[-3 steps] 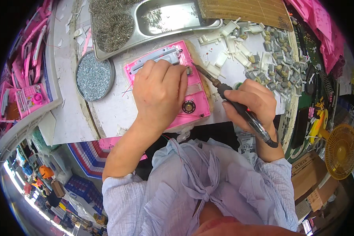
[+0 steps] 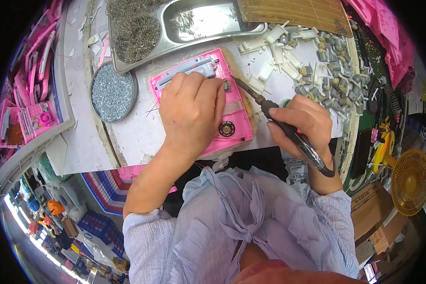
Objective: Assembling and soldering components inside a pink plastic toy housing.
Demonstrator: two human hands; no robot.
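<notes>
Pink plastic casing (image 2: 240, 121) sits under my L hand (image 2: 189, 109), approx. mid-bench (image 2: 132, 137); those fingers curl down over it, tips mostly hidden, so can't make out if they pinch anything. My R hand (image 2: 310, 124) is wrapped pen-style round a soldering iron (image 2: 288, 130), its tip by the casing's upper R edge, nr a small metallic part (image 2: 227, 85); contact unclear.

Main risk, I'd say: if hot, a tip slipping sideways could melt the pink edge or burn the L fingers, esp. as they're so near. If L pressure eased, the casing could skid. Round speaker (image 2: 226, 128) is nr the casing's lower R corner; a stray dip could scorch it. Thin wires (image 2: 152, 109) stick out L, might snag if the wrist drags.

Further out: round dish (image 2: 136, 92) of silvery bits L, steel tray (image 2: 156, 49) behind, loose white-and-grey parts (image 2: 324, 75) R; a knock could scatter those.
</notes>
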